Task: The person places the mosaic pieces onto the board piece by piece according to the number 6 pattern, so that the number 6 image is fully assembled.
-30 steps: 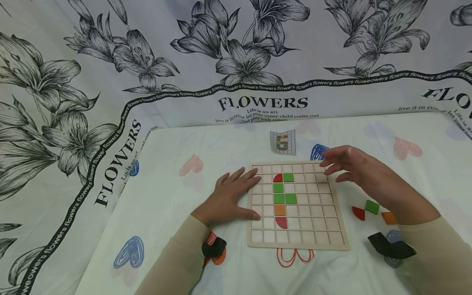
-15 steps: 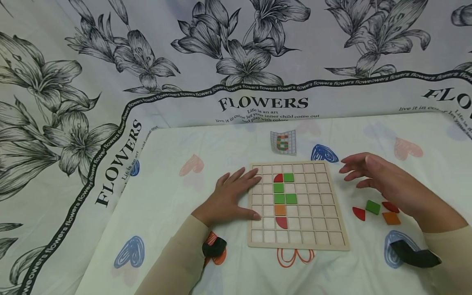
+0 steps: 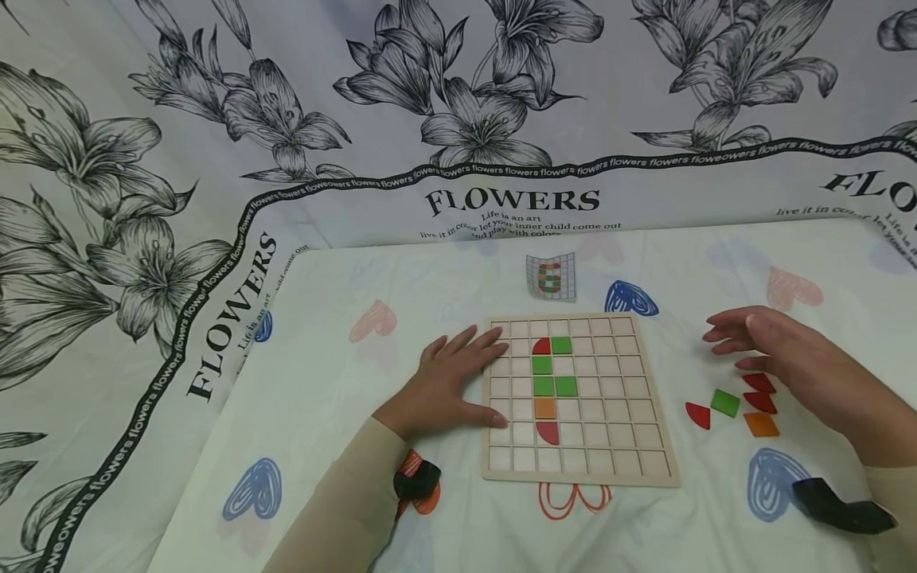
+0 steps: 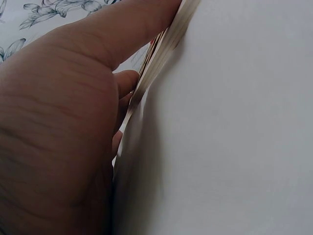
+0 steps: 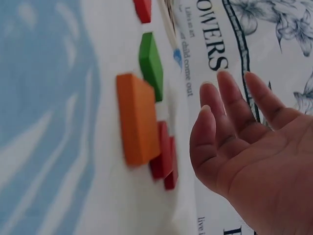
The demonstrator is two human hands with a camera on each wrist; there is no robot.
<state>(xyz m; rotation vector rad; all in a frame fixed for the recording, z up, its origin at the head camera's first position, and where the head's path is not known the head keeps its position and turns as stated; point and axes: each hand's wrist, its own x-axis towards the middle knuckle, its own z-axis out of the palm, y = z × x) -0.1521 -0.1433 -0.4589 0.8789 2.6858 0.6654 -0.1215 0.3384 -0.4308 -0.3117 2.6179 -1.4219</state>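
Note:
A wooden grid board [image 3: 609, 434] lies flat on the cloth in the head view. Several green squares, an orange square [image 3: 544, 408] and two red quarter-round tiles sit in its cells. My left hand [image 3: 447, 386] rests with spread fingers on the board's left edge. To the board's right, my right hand [image 3: 802, 358] hovers with loosely bent fingers and an empty palm. Below and beside it lie a loose green square [image 3: 726, 403], a loose orange square [image 5: 137, 120] and several red tiles [image 3: 698, 415]. The right wrist view shows the palm apart from these tiles.
A small card [image 3: 550, 276] with a coloured grid pattern stands or lies curled beyond the board. The white cloth [image 3: 322, 493] with printed hearts covers the table. Flower-printed fabric [image 3: 458, 103] rises behind it. A black band [image 3: 841, 507] is at the right wrist.
My right hand has moved right and towards me, away from the board's upper right corner, uncovering more loose red tiles and the orange one. The left hand has stayed in place.

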